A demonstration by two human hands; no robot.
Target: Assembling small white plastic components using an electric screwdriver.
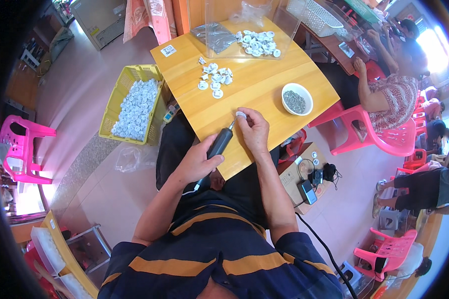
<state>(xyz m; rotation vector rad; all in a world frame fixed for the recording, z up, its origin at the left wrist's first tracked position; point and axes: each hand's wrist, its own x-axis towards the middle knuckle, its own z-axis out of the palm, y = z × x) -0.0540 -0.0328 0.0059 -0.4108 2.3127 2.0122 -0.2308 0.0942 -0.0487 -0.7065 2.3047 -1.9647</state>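
Observation:
My left hand (197, 162) grips a black electric screwdriver (219, 143) with a cable at its rear, its tip pointing up toward a small white plastic part (241, 114). My right hand (254, 130) pinches that white part against the wooden table (264, 89). A loose group of the same white parts (214, 78) lies in the table's middle. More white parts (257, 43) lie farther back inside a clear plastic box. A white bowl of small grey screws (297, 99) stands to the right of my hands.
A yellow basket full of white parts (134, 104) sits on the floor at the left. A cardboard box with a charger and cables (307, 177) is at my right knee. Pink plastic chairs (379, 137) and seated people are at the right; a pink stool (20, 149) stands far left.

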